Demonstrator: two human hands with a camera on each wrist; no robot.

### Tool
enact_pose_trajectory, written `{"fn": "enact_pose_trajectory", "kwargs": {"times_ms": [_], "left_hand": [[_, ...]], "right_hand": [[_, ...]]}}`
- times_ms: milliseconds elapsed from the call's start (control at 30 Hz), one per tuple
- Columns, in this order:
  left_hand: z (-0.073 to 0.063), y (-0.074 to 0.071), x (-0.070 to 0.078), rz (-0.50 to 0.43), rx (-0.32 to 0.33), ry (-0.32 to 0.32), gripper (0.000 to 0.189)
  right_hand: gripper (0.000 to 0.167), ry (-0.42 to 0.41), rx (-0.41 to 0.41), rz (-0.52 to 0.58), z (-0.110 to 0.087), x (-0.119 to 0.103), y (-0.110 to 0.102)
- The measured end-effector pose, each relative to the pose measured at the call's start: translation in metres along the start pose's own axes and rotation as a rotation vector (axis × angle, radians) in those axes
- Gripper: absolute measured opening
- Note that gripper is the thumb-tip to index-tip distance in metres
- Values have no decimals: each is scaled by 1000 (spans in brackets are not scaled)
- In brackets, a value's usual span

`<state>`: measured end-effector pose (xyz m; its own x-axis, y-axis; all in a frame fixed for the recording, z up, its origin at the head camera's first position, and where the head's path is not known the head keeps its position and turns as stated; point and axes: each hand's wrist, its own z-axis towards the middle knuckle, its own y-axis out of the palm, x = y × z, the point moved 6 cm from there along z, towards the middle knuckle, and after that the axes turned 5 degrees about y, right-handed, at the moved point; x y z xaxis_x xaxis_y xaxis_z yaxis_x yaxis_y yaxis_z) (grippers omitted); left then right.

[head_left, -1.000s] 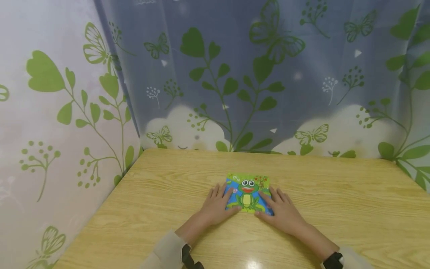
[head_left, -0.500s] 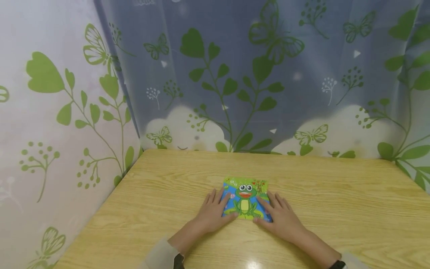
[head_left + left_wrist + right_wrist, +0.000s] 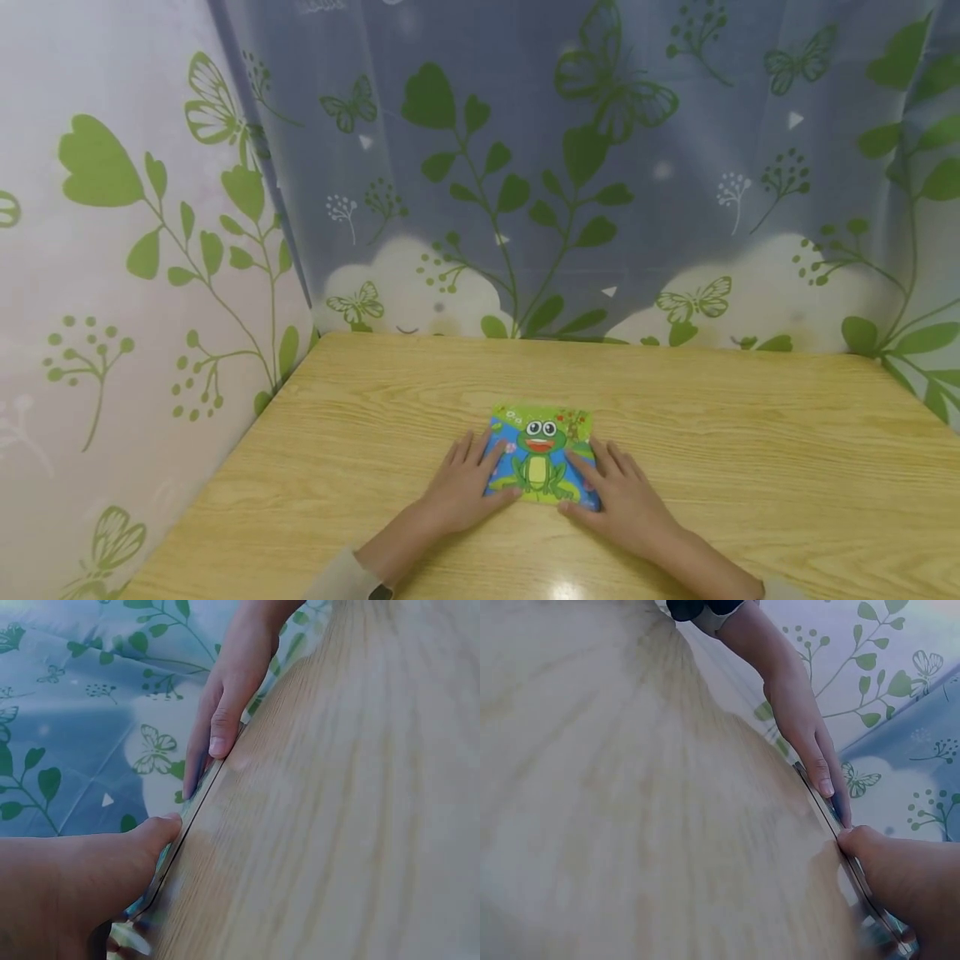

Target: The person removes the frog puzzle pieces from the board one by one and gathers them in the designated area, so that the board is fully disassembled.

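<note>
A flat square board with a cartoon frog picture (image 3: 537, 471), green and blue, lies on the wooden table. Its side is thin, with a dark line running along it, as the board's edge (image 3: 187, 823) shows in the left wrist view. My left hand (image 3: 461, 487) rests on the left side of the board, fingers straight and spread, thumb at the near edge. On the opposite side, my right hand (image 3: 626, 504) lies the same way, index finger over the picture and thumb by the near corner. The hands' undersides are hidden in the head view.
The light wood table (image 3: 750, 433) extends on all sides of the board. Behind it hangs a blue curtain (image 3: 300, 167) with green leaves and butterflies. A pale printed cloth (image 3: 150, 333) borders the table's left edge.
Both hands and the frog board have slid together toward the person and slightly left across the table. The hands keep the same hold on its sides.
</note>
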<state>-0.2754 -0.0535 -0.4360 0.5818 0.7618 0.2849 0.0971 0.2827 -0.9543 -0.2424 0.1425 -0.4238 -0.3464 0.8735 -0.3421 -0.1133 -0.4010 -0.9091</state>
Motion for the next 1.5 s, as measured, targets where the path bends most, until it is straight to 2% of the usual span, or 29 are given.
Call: {"fn": "enact_pose_trajectory", "kwargs": {"times_ms": [267,567,967,1167,1267,1400,1500], "left_hand": [[-17,-3,0,-13,-3,-12,78],[-34,-8,2,-32,-2,-16,77],[-47,-10,4,-47,-32,-30,77],[-49,-11,4,-55,-32,-31,77],[-46,-13,4,-56,-8,-15,77],[-38,-19,0,-32,31,12,78],[-31,-19,-6,-7,36,4,80]], "right_hand": [[71,-7,-19,0,-9,-11,2],[74,4,-80,15,-16,-24,3],[74,3,-124,37,-21,-34,4],[75,6,-118,49,-23,-34,4],[73,-10,-110,53,-20,-36,3],[66,-57,-70,60,-5,-42,-3],[60,-67,-39,81,14,-46,-8]]}}
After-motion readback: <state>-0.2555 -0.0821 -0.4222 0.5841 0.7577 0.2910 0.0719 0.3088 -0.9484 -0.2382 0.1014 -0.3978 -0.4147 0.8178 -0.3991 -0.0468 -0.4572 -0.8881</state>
